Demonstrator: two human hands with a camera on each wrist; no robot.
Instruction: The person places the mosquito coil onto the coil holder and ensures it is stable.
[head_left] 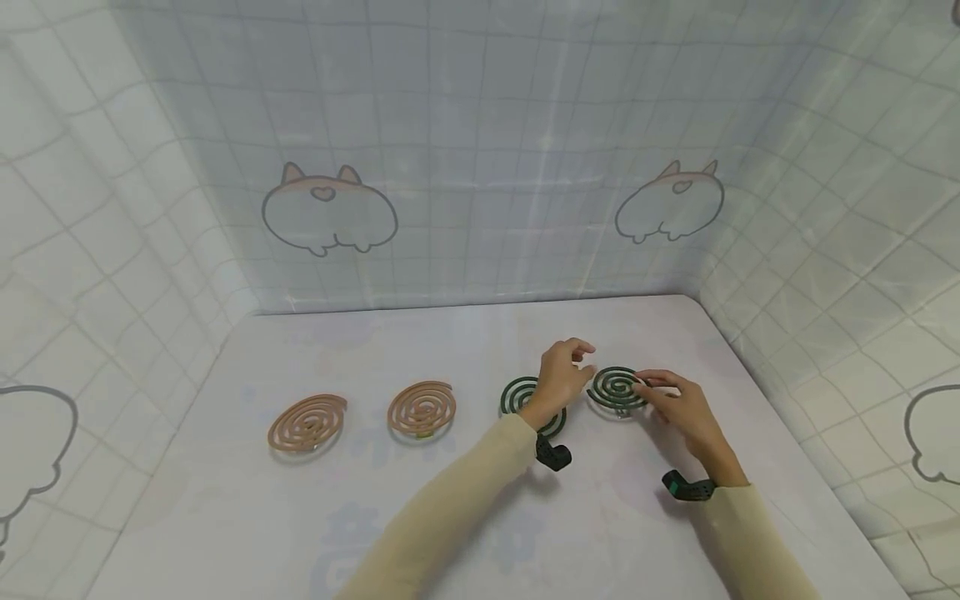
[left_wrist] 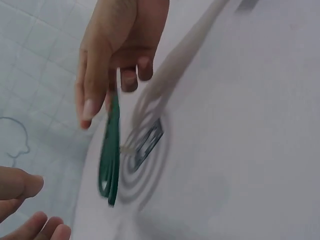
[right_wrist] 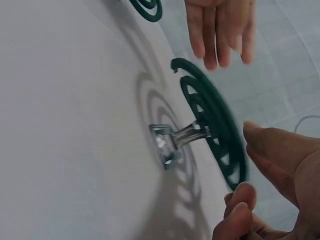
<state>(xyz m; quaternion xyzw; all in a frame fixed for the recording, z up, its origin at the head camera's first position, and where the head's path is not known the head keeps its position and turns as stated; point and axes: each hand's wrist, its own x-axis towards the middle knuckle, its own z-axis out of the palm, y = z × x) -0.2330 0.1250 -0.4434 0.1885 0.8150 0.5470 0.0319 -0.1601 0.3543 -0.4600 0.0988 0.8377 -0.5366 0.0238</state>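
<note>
My right hand (head_left: pixel 678 408) pinches the right rim of a green mosquito coil (head_left: pixel 617 388) between thumb and fingers. The coil sits on a small metal stand (right_wrist: pixel 182 137), which holds it up off the table. In the right wrist view, the fingertips (right_wrist: pixel 241 195) are right at the coil's lower rim. My left hand (head_left: pixel 561 375) hovers just left of this coil, fingers loosely bent, with nothing in them. Its wrist partly hides a second green mosquito coil (head_left: pixel 517 392). The left wrist view shows the gripped coil (left_wrist: pixel 111 155) edge-on below my right hand (left_wrist: pixel 120 45).
Two brown mosquito coils, one at far left (head_left: pixel 306 423) and one nearer the middle (head_left: pixel 422 408), stand raised on the white table (head_left: pixel 247 517). Tiled-pattern curtains (head_left: pixel 480 167) enclose the table at the back and both sides.
</note>
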